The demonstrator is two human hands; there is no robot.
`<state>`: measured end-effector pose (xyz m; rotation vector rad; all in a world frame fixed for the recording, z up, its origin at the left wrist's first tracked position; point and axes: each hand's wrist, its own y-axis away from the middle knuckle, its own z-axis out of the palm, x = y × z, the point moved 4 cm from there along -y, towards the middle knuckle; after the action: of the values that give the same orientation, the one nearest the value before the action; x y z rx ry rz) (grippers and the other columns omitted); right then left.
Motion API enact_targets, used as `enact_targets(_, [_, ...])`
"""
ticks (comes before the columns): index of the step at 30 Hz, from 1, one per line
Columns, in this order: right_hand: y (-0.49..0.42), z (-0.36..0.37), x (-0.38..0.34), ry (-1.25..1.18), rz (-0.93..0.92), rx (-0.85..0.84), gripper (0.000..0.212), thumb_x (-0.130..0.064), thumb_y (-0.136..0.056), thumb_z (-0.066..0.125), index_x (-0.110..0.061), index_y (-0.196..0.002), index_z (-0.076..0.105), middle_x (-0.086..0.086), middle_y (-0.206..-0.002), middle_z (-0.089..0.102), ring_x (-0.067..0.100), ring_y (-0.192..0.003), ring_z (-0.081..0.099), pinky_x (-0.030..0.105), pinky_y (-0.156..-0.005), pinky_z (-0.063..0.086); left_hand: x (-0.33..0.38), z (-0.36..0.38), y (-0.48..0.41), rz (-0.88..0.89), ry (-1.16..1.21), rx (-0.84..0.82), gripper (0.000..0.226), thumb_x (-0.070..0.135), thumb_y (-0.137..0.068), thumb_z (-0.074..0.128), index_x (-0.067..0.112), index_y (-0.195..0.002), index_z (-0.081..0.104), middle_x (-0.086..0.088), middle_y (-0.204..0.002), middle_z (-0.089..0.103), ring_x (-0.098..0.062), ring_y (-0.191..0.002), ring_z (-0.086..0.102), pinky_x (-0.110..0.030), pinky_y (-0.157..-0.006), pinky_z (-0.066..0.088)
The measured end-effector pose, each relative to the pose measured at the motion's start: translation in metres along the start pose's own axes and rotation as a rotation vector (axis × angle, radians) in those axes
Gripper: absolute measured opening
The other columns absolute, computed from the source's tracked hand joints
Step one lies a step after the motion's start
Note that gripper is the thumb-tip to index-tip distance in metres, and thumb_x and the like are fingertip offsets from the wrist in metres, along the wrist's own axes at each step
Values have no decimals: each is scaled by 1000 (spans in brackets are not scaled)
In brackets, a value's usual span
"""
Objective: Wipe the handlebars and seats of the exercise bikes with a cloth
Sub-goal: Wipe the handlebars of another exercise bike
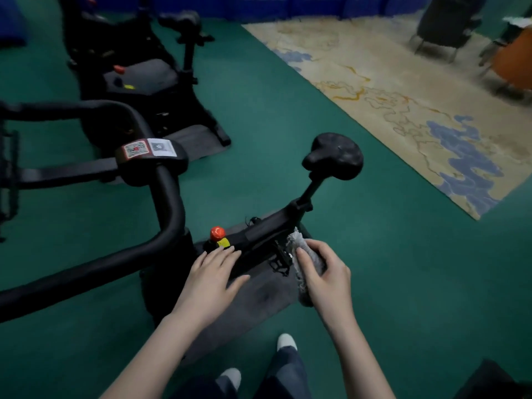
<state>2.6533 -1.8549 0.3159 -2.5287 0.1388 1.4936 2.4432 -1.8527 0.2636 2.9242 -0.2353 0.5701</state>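
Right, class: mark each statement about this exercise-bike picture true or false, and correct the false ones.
1. The right hand grips a grey fluffy cloth. True.
2. The cloth is pressed onto the black padded saddle. False: nothing touches the saddle, and the cloth is held lower in the picture, apart from it.
3. The left hand has straight fingers. True.
4. The left hand grips the black curved handlebar. False: it holds nothing, and the handlebar is untouched.
5. The round knob on the bike frame is blue. False: it is red.
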Motion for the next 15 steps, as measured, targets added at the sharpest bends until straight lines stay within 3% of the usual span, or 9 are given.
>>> enact_targets(9, [-88, 2, 8, -83, -194, -344, 13, -17, -87, 67, -28, -95, 68, -16, -93, 70, -5, -89, 63, 4, -75, 41, 33, -18, -6, -374, 85, 251, 57, 53, -95, 38, 27, -146, 33, 11, -152, 30, -7, -143, 18, -29, -119, 8])
enact_targets(15, [-105, 29, -18, -137, -315, -537, 22, -17, -88, 66, -38, -90, 62, -18, -90, 67, -7, -88, 61, 3, -73, 40, 45, -41, 23, -552, 100, 447, 52, 48, -95, 41, 28, -143, 38, 14, -148, 35, -5, -139, 25, -25, -115, 12])
